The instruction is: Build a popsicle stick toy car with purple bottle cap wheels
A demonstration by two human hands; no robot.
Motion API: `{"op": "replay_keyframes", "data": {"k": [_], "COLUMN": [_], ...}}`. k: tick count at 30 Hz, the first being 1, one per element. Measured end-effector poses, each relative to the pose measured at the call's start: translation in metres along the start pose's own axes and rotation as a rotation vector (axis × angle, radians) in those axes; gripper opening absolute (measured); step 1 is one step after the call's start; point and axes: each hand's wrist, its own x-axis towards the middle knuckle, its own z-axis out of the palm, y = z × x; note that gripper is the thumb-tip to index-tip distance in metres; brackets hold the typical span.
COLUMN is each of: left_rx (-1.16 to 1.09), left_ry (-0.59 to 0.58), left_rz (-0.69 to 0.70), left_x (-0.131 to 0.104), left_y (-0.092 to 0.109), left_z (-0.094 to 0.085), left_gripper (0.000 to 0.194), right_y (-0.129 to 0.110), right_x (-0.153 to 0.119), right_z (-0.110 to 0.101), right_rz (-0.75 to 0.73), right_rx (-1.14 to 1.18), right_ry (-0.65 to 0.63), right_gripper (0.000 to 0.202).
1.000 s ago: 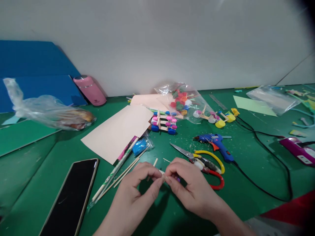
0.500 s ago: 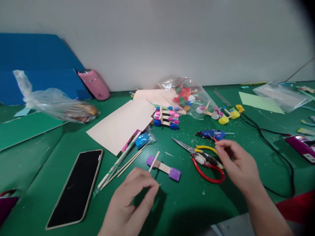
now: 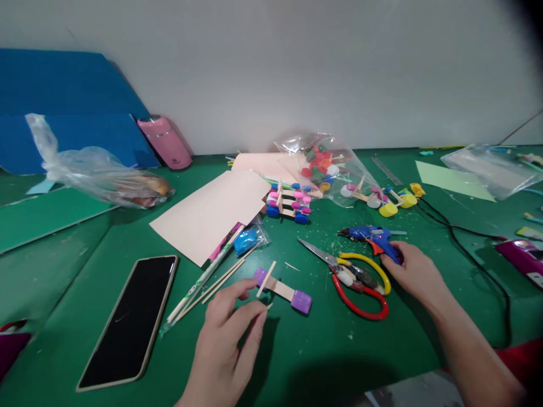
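Observation:
My left hand point(image 3: 231, 333) is closed, thumb and forefinger pinching a thin sliver of wood point(image 3: 270, 306) whose tip shows. Just beyond it lies a craft stick point(image 3: 280, 289) with a purple block on each end, and a short wooden stick point(image 3: 266, 278) stands slanting over the left block. At the right, my right hand point(image 3: 409, 271) has its fingers around the handle of a blue hot glue gun point(image 3: 367, 232), which rests on the table with its nozzle to the left. Scissors point(image 3: 360, 275) with red and yellow handles lie between the hands.
A phone point(image 3: 129, 322) lies at left, with thin sticks point(image 3: 227, 280) and cream paper point(image 3: 212, 215) beyond. Small stick-built cars point(image 3: 288, 203) and a bag of bottle caps point(image 3: 322, 164) are at the back. A black cord point(image 3: 475, 265) runs along the right.
My right hand has moved down from above the scissors' handles onto the glue gun's handle. The glue gun's grip now shows. My left hand has shifted slightly, its fingers less curled.

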Motion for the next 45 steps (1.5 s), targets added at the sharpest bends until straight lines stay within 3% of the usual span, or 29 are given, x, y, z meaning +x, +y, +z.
{"op": "replay_keyframes", "data": {"k": [3, 8, 13, 16, 21, 26, 39, 42, 45], "left_rx": [0.048, 0.069, 0.044, 0.034, 0.05, 0.102, 0.005, -0.057, -0.211], "left_ry": [0.022, 0.112, 0.131, 0.128, 0.109, 0.092, 0.106, 0.107, 0.095], "left_rz": [0.038, 0.11, 0.101, 0.092, 0.092, 0.096, 0.064, -0.032, -0.213], "left_x": [-0.001, -0.001, 0.003, 0.004, 0.004, 0.009, 0.009, 0.012, 0.018], "left_y": [-0.004, -0.009, -0.013, -0.015, -0.015, -0.012, -0.013, -0.007, 0.002], "left_z": [0.01, 0.016, 0.014, 0.012, 0.011, 0.014, 0.022, 0.016, 0.005], "left_gripper": [0.017, 0.021, 0.021, 0.021, 0.02, 0.024, 0.024, 0.019, 0.015], "right_y": [-0.002, -0.011, -0.032, -0.05, -0.07, -0.076, -0.099, -0.096, -0.093], "right_x": [0.0, -0.009, -0.029, -0.045, -0.062, -0.067, -0.076, -0.075, -0.074], "right_z": [-0.013, -0.04, -0.047, -0.042, -0.035, -0.037, -0.037, -0.036, -0.036], "right_rz": [0.005, 0.048, 0.165, 0.104, -0.111, -0.27, -0.211, -0.243, -0.257], "right_rx": [0.058, 0.282, 0.861, 0.984, 0.842, 0.559, 0.486, 0.468, 0.485], "right_ry": [-0.001, 0.002, -0.296, -0.417, -0.543, -0.482, -0.448, -0.511, -0.508], "right_gripper": [0.022, 0.023, 0.015, 0.014, 0.021, 0.027, 0.029, 0.031, 0.029]}}
